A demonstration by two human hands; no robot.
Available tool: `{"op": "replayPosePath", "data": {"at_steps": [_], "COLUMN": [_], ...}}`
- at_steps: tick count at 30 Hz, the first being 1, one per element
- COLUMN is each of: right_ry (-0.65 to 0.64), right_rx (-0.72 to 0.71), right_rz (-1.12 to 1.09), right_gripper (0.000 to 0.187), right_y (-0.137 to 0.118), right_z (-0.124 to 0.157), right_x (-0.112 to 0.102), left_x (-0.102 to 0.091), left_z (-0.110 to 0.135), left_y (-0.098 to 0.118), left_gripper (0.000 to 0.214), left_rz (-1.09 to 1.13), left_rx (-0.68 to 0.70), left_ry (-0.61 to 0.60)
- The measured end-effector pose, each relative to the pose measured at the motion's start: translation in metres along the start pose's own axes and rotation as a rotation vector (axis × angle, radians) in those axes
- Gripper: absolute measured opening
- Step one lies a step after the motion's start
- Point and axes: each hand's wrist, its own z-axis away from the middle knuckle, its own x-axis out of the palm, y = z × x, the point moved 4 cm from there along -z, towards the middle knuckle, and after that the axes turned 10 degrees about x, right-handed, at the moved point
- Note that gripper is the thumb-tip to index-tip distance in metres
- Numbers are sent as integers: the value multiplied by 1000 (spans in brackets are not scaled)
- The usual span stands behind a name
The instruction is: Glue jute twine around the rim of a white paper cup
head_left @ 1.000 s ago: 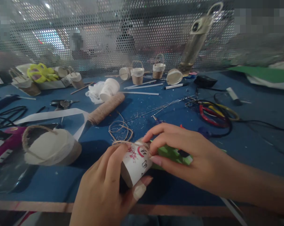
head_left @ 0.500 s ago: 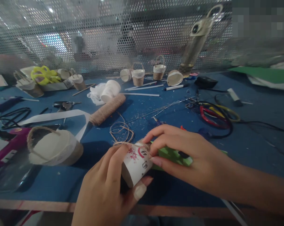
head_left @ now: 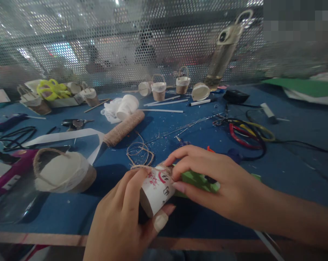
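Left hand [head_left: 120, 212]: curled around the paper-wrapped tube [head_left: 157, 190], nearer than the twine spool [head_left: 124, 127].
Tube: smooth white paper over cardboard; long axis slanting, open end near-left.
Right hand [head_left: 223, 179]: fingertips at the far end; pinching or merely touching, cannot tell.
Basket [head_left: 84, 177]: lace-rimmed, twine-handled, left of the spool; contents unclear.
Bottle [head_left: 225, 59]: clear, cylindrical, behind-right of the spool.

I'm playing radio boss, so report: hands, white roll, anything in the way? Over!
Left grip around printed white roll. Right grip touching its right end. Loose twine beyond, green piece by right grip; neither seems blocking.
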Motion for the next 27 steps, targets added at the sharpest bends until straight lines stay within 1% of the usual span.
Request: {"op": "replayPosePath", "data": {"at_steps": [21, 27], "right_ry": [2, -27], "right_rx": [-28, -5], "right_rz": [-7, 4], "right_gripper": [10, 9], "right_y": [0, 1], "right_z": [0, 0], "right_x": [1, 2], "left_x": [0, 0], "left_z": [-1, -2], "left_y": [1, 0], "left_gripper": [50, 51], "left_rz": [-8, -17], "left_rx": [10, 15], "left_ry": [4, -1]}}
